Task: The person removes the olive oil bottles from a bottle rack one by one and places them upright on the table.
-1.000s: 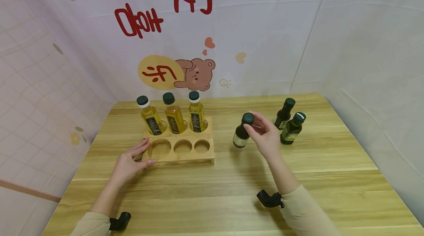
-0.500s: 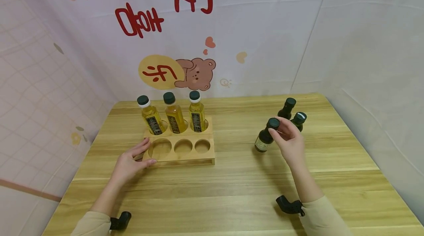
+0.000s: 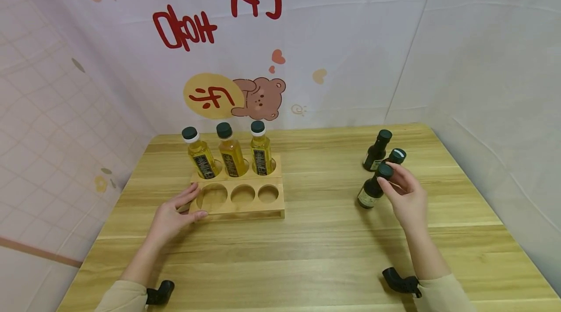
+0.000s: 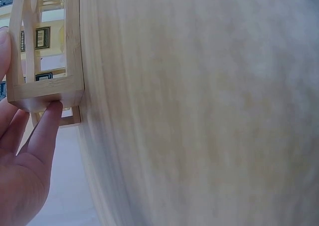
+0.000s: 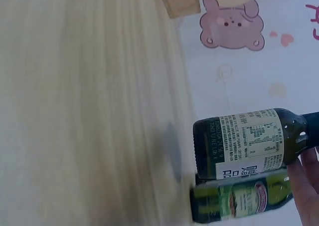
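Note:
My left hand [image 3: 168, 218] holds the left end of a two-tier wooden bottle rack [image 3: 228, 207]. Its thumb lies at the front edge and the other fingers at the end. On the rear tier stand three bottles of yellow oil [image 3: 233, 158] with dark green caps. My right hand [image 3: 408, 200] pinches a small dark bottle [image 3: 369, 196] by its capped neck. The bottle leans slightly, close over the table; its printed pale label faces the right wrist view. Behind it, a green bottle [image 5: 239, 201] is partly hidden, and a slim dark bottle [image 3: 375, 152] stands farther back.
Three round holes, one of them a large hole [image 3: 212, 197], line the rack's front tier. The wooden tabletop [image 3: 307, 253] meets a white printed cloth [image 3: 342, 49] at the back. A black wrist mount [image 3: 401, 283] sticks out from the right sleeve.
My right hand has carried the small dark bottle rightward and slightly nearer, from beside the rack to in front of the other two dark bottles. My left hand has stayed on the rack.

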Motion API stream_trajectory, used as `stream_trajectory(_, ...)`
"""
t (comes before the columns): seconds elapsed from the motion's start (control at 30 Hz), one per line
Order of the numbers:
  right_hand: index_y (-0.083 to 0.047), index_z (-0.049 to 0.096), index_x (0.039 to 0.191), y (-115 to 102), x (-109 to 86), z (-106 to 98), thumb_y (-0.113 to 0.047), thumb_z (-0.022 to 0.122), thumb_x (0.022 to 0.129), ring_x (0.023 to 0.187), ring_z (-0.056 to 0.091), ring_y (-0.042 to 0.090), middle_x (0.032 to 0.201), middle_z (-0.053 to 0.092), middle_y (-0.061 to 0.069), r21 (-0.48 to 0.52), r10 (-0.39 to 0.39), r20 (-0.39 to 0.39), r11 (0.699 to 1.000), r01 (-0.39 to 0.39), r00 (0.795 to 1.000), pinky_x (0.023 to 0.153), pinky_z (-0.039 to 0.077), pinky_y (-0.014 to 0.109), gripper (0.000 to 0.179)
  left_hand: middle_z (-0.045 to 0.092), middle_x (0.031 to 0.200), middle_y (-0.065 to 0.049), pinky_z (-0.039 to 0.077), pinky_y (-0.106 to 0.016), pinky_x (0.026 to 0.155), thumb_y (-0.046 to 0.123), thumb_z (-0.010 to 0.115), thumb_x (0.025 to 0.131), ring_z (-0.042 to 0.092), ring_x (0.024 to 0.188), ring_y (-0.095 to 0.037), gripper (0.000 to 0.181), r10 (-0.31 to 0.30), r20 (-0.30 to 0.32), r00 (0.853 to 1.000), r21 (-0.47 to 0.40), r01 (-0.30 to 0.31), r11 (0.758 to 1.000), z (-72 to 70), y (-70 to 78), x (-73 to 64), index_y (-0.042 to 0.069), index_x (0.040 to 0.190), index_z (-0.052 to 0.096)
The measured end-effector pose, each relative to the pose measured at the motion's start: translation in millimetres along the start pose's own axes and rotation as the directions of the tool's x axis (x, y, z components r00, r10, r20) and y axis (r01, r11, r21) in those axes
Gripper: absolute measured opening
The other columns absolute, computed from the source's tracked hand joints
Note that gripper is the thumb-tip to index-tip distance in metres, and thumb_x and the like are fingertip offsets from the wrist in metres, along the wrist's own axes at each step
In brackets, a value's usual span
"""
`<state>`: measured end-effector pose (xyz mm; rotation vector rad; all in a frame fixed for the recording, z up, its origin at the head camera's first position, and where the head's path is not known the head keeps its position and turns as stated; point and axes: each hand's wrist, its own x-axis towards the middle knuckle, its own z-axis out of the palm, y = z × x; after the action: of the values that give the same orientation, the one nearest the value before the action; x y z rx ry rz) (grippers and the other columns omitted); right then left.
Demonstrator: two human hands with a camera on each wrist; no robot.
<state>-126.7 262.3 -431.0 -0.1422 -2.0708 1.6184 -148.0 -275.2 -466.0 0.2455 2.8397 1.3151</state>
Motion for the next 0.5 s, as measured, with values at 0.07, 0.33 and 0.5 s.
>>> stream_trajectory(0.07, -0.005, 0.066, 0.128, 1.5, -1.3, -3.9, -0.003, 0.076, 0.087, 0.095, 0.066, 0.003, 0.102, 0.072, -0.013, -0.013, 0.017, -0.016, 1.000, -0.017, 1.000, 0.082, 0.053, 0.012, 0.042, 0.040, 0.155, -0.004, 0.055, -0.031, 0.090, 0.035, 0.083, 0.081, 0.038, 0.139, -0.033, 0.074, 0.000, -0.002, 1.000, 0.001, 0.000, 1.000, 0.0, 0.5, 0.2, 0.008, 0.144, 0.053)
stream_trajectory(0.33, -0.004, 0.066, 0.128, 8.2, -2.4, -19.1, -0.001, 0.077, 0.086, 0.092, 0.066, 0.000, 0.098, 0.071, -0.017, -0.040, 0.051, -0.071, 0.998, -0.054, 0.996, 0.079, 0.052, 0.010, 0.044, 0.040, 0.155, -0.001, 0.054, -0.031, 0.091, 0.037, 0.083, 0.081, 0.038, 0.139, -0.030, 0.076, -0.004, 0.003, 1.000, -0.007, 0.004, 1.000, -0.2, 0.6, 0.0, 0.008, 0.144, 0.053)
stream_trajectory(0.5, -0.001, 0.067, 0.125, 10.4, -1.3, -27.2, 0.003, 0.076, 0.084, 0.090, 0.066, 0.000, 0.097, 0.071, -0.017, -0.037, 0.043, -0.106, 0.998, -0.047, 0.993, 0.078, 0.052, 0.009, 0.042, 0.039, 0.155, -0.002, 0.053, -0.039, 0.092, 0.034, 0.083, 0.081, 0.037, 0.140, -0.031, 0.074, -0.004, 0.006, 1.000, -0.032, 0.004, 0.999, -0.8, 2.1, -1.3, 0.007, 0.144, 0.053)
